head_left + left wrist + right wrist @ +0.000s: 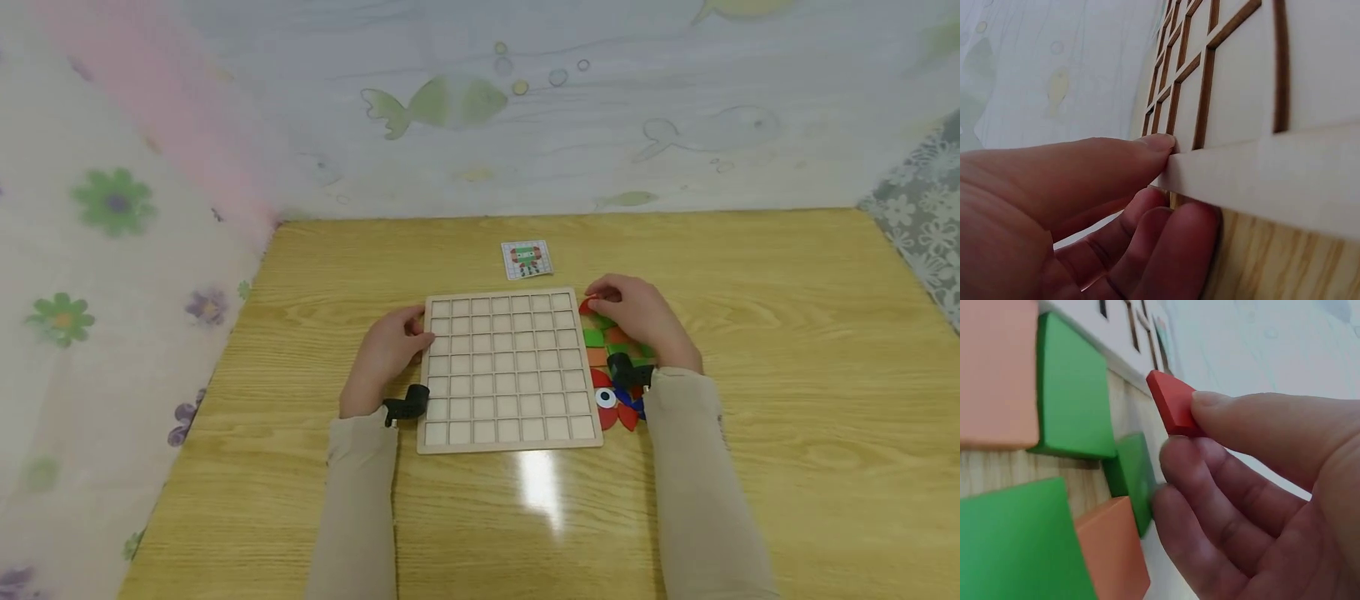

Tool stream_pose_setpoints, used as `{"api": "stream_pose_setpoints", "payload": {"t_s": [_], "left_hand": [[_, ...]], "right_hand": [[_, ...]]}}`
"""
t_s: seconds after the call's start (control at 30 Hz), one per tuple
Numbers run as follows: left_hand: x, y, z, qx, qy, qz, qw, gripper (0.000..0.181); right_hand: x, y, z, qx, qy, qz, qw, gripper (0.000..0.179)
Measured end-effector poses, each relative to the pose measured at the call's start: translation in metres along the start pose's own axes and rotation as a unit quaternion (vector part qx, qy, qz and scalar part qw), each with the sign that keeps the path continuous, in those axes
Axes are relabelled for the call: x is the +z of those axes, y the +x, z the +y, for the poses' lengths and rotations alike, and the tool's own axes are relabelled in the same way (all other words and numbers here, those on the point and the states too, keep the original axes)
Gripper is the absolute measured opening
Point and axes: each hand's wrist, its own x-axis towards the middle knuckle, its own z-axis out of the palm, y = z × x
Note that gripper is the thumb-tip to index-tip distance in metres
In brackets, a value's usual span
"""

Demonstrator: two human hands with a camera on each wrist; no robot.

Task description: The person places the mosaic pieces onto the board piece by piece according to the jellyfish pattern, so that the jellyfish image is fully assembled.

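Note:
A pale wooden grid board (510, 451) with rows of square recesses lies flat on the table. At its left edge, my left hand (386, 354) grips the rim, the thumb (1116, 156) on top and curled fingers against the side and underside. My right hand (637, 312), beyond the board's upper right corner, pinches a small red piece (1175, 403) between thumb and fingertips. Below that hand lie green blocks (1075, 387) and orange blocks (1113, 550), partly hidden by the hand and wrist in the head view.
Red pieces, one with a white-and-black eye (605, 397), and blue pieces (624, 398) lie along the board's right side. A small picture card (527, 259) with a coloured figure on a grid lies behind the board. Patterned walls border the wooden table (810, 350).

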Motion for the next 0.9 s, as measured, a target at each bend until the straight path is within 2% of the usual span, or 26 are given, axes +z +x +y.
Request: {"api": "stream_pose_setpoints", "payload": {"t_s": [0.33, 0.47, 0.63, 0.9], "left_hand": [[-0.002, 0.000, 0.001, -0.009, -0.015, -0.008, 0.9998, 0.053], [-0.002, 0.000, 0.002, -0.007, -0.015, -0.014, 0.9998, 0.053], [-0.002, 0.000, 0.003, -0.001, -0.019, -0.023, 0.9995, 0.053], [-0.001, -0.001, 0.003, -0.015, -0.040, -0.023, 0.9988, 0.055]], "right_hand": [[0.011, 0.009, -0.019, -0.001, 0.024, -0.004, 0.9997, 0.023], [0.021, 0.014, -0.031, -0.020, 0.027, -0.001, 0.9995, 0.019], [0.038, 0.020, -0.047, -0.040, 0.019, -0.018, 0.9989, 0.017], [0.063, 0.028, -0.070, -0.072, -0.011, -0.040, 0.9965, 0.017]]}}
